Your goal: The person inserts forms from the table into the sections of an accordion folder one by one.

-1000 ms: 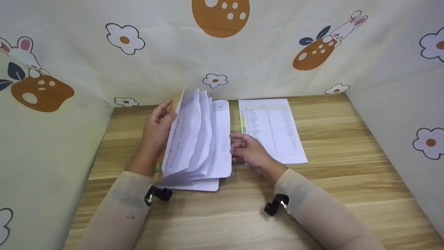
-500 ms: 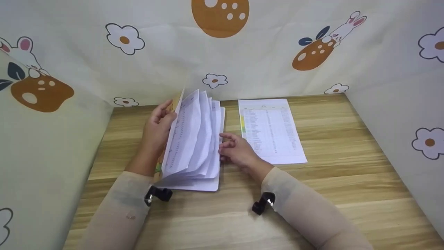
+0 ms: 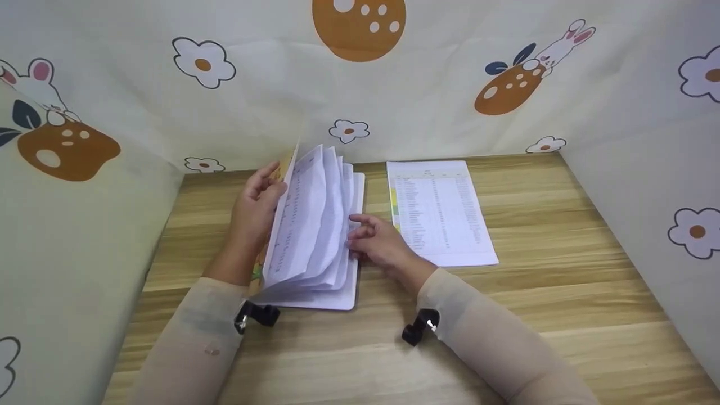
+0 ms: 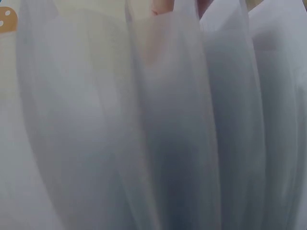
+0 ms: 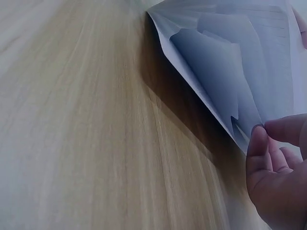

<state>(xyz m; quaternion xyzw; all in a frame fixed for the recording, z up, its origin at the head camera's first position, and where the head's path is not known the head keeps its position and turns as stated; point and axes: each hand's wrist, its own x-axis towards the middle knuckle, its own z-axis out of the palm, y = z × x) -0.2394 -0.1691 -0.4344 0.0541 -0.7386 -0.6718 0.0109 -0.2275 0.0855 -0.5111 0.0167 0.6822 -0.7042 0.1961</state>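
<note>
In the left middle of the head view, a notebook (image 3: 315,225) stands on the wooden table (image 3: 540,225) with its pages fanned apart. The left hand (image 3: 256,211) grips its raised cover (image 3: 286,169), which is orange on the outer side; the thumb lies toward the pages and the other fingers are behind. The right hand (image 3: 382,244), near the centre of the frame, pinches the edge of a page between thumb and finger, and this pinch is seen more clearly at the lower right of the right wrist view. Below the fanned pages, the bottom part of the notebook lies flat. To the right of it, apart from the notebook, there is a printed sheet (image 3: 439,214) with columns of small text, too small to read, and yellow and green marks along its left edge. In the left wrist view, pale pages fill almost the whole frame, and they are blurred. Both arms wear beige sleeves (image 3: 188,343), and a black clip (image 3: 421,327) is near each wrist. Behind the table hangs a cream cloth (image 3: 270,107) with flowers and rabbits.
</note>
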